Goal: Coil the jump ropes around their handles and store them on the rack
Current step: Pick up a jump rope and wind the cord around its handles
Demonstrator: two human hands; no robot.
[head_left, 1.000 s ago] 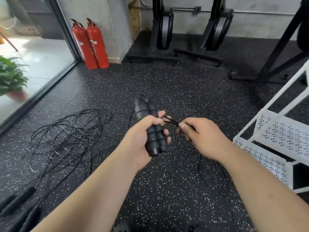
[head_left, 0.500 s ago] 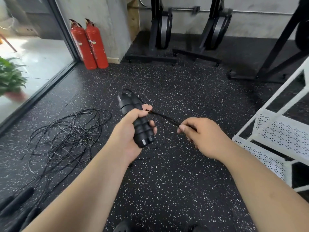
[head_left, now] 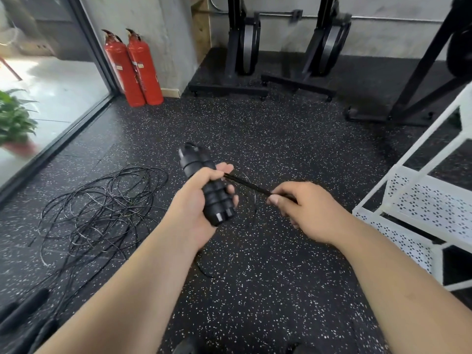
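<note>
On the speckled rubber floor (head_left: 268, 290) of a gym, a person winds a jump rope at the centre of the frame. The left hand (head_left: 196, 200) is wrapped firmly around a pair of black handles (head_left: 219, 208) held side by side. The right hand (head_left: 309, 210) has its fingers curled and pinches the thin black cord (head_left: 249, 185) between thumb and forefinger. The handles' long axis runs from 11 o'clock down to 5 o'clock. The cord leaves them about mid-length, near the left thumb, and stretches taut toward 4 o'clock into the right hand, lying roughly crosswise to the handles. Judging by that, the next turn would carry the cord round them, with slack trailing to the floor beneath the hands. At 8 o'clock, near the frame's edge, more loose handles (head_left: 25, 307) lie on the floor, and a tangle of ropes (head_left: 102, 208) spreads at 9 o'clock, not yet coiled. The white perforated rack (head_left: 419, 200) stands at 3 o'clock, just beyond the right hand, which is the nearer of the two to its shelves. Farther off, a potted plant (head_left: 15, 123) sits behind the glass at 10 o'clock. Two red fire extinguishers (head_left: 132, 67) stand against the wall at 11 o'clock, and black exercise machines (head_left: 245, 42) line the back wall at 12 o'clock.
</note>
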